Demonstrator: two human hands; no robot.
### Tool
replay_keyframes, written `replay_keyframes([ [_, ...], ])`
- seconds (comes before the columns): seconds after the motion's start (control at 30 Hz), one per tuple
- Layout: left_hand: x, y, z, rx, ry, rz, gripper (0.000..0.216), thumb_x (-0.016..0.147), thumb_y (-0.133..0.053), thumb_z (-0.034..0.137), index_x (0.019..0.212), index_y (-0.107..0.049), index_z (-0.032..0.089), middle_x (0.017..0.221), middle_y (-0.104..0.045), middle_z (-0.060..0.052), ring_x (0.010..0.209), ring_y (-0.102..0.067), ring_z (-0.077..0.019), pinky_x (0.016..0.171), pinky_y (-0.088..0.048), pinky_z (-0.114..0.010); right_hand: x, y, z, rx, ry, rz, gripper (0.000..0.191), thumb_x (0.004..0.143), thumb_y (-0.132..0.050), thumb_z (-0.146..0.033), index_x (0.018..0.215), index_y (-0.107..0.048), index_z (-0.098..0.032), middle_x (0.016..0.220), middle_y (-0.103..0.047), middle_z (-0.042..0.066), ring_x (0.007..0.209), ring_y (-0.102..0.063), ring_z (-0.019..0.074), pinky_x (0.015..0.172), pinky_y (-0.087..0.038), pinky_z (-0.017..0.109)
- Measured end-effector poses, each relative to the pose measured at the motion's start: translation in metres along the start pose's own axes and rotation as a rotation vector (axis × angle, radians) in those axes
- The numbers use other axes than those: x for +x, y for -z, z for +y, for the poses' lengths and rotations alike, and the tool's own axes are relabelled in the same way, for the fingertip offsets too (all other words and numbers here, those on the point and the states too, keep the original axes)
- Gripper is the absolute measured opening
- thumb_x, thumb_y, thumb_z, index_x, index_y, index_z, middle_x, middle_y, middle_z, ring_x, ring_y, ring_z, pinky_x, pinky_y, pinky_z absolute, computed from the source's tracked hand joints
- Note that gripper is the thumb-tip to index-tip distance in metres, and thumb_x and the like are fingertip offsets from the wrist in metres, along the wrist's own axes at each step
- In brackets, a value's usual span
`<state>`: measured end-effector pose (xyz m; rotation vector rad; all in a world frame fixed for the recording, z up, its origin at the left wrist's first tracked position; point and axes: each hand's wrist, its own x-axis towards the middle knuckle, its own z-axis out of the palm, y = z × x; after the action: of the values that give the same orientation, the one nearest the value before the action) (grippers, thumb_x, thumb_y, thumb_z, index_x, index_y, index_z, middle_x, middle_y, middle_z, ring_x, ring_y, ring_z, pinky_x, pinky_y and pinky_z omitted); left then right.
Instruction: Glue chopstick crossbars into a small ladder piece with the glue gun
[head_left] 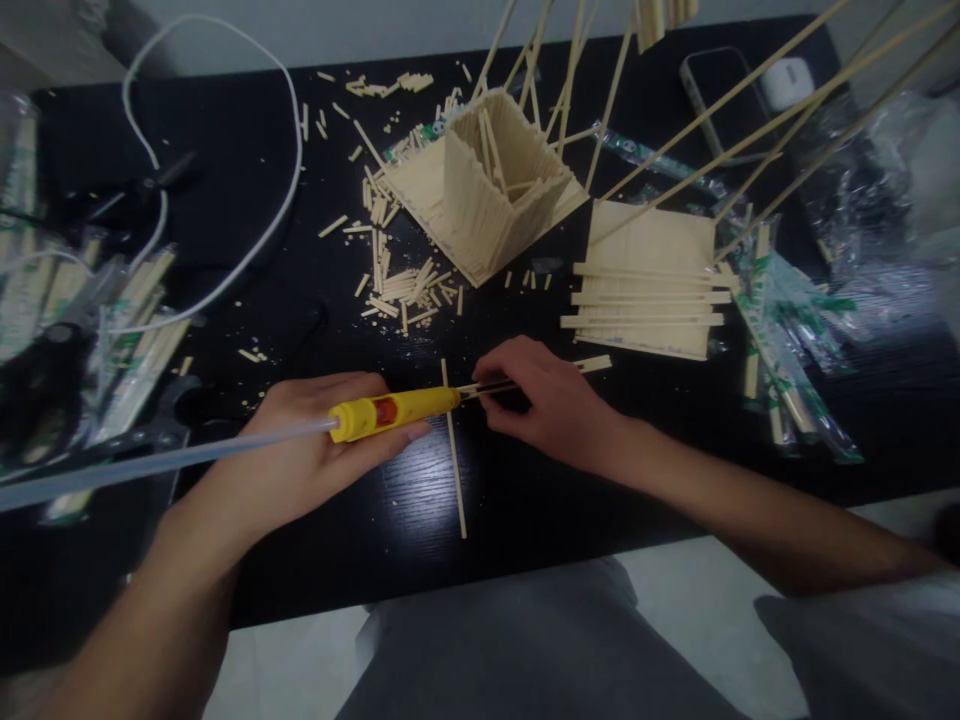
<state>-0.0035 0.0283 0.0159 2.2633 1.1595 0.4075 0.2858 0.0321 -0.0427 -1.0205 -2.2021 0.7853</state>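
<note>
Wrapped round a yellow hot glue gun (405, 408) is my left hand (322, 430); a long translucent glue stick (187, 458) juts from its rear. My right hand (544, 400) is closed in a pinch on a thin wooden chopstick (596, 364), whose end meets the gun's nozzle. Beneath the nozzle another chopstick (455, 470) lies on the dark table. Beyond my hands stands a box-shaped stick structure (495, 190) on a flat square base. To its right is a square stick panel (652, 235) with several sticks laid across it.
Cut stick bits (412, 285) are scattered at the centre back. Wrapped chopsticks (795, 350) lie right, with more (142, 340) at left beside black scissors (56, 340). A white cable (289, 190) loops behind. A phone (724, 100) and a white case (787, 82) sit at the back right.
</note>
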Motion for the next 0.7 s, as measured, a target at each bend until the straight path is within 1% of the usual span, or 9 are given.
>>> replay_keyframes([
  [0.1, -0.001, 0.003, -0.002, 0.001, 0.003, -0.011, 0.04, 0.11, -0.063, 0.054, 0.083, -0.06, 0.025, 0.072, -0.06, 0.004, 0.06, -0.062, -0.014, 0.055, -0.043, -0.031, 0.0, 0.0, 0.0, 0.001, 0.022, 0.011, 0.02, 0.098, -0.062, -0.008, 0.112, -0.062, -0.023, 0.107, -0.075, 0.006, 0.1, -0.068, 0.0244, 0.086, -0.053, 0.038],
  [0.27, 0.002, -0.002, 0.003, -0.025, 0.013, 0.029, 0.043, 0.109, -0.064, 0.053, 0.079, -0.057, 0.024, 0.071, -0.06, 0.003, 0.06, -0.06, -0.0137, 0.055, -0.041, -0.031, 0.0, 0.0, 0.001, -0.001, 0.001, -0.001, 0.023, 0.096, -0.064, -0.008, 0.112, -0.062, -0.024, 0.108, -0.075, 0.005, 0.101, -0.068, 0.025, 0.086, -0.053, 0.039],
  [0.37, 0.002, -0.001, 0.003, -0.038, 0.027, 0.025, 0.044, 0.108, -0.065, 0.054, 0.076, -0.058, 0.024, 0.067, -0.056, 0.004, 0.056, -0.057, -0.0134, 0.053, -0.041, -0.032, 0.0, 0.001, 0.0, -0.003, -0.005, -0.006, 0.022, 0.097, -0.064, -0.008, 0.112, -0.062, -0.025, 0.108, -0.075, 0.005, 0.101, -0.069, 0.0251, 0.087, -0.053, 0.039],
  [0.43, 0.001, 0.003, 0.001, -0.023, 0.04, -0.007, 0.04, 0.108, -0.065, 0.055, 0.081, -0.063, 0.025, 0.069, -0.062, 0.003, 0.058, -0.062, -0.0146, 0.054, -0.043, -0.032, 0.0, 0.001, 0.0, -0.001, 0.006, 0.0, 0.022, 0.097, -0.064, -0.008, 0.112, -0.062, -0.024, 0.108, -0.075, 0.006, 0.101, -0.069, 0.0249, 0.087, -0.053, 0.038],
  [0.5, -0.001, 0.008, -0.001, -0.019, 0.05, -0.011, 0.04, 0.108, -0.065, 0.058, 0.084, -0.066, 0.026, 0.071, -0.065, 0.003, 0.059, -0.065, -0.0156, 0.053, -0.045, -0.032, 0.0, 0.001, 0.0, 0.001, 0.016, 0.007, 0.021, 0.098, -0.063, -0.008, 0.112, -0.062, -0.023, 0.108, -0.075, 0.006, 0.101, -0.069, 0.0247, 0.086, -0.053, 0.038],
  [0.6, -0.004, 0.01, -0.002, -0.002, 0.043, 0.056, 0.042, 0.108, -0.064, 0.061, 0.083, -0.063, 0.026, 0.072, -0.066, 0.002, 0.059, -0.064, -0.0162, 0.054, -0.045, -0.033, 0.0, 0.001, 0.0, 0.0, 0.011, 0.002, 0.021, 0.098, -0.063, -0.008, 0.112, -0.062, -0.024, 0.108, -0.075, 0.006, 0.101, -0.069, 0.0246, 0.087, -0.053, 0.038],
  [0.7, -0.003, 0.005, -0.001, 0.021, 0.014, 0.102, 0.043, 0.109, -0.063, 0.058, 0.082, -0.059, 0.025, 0.072, -0.063, 0.003, 0.059, -0.062, -0.0156, 0.055, -0.045, -0.033, 0.0, 0.0, 0.001, -0.003, 0.009, 0.004, 0.022, 0.097, -0.064, -0.008, 0.113, -0.062, -0.024, 0.109, -0.075, 0.005, 0.101, -0.069, 0.0249, 0.087, -0.053, 0.038],
])
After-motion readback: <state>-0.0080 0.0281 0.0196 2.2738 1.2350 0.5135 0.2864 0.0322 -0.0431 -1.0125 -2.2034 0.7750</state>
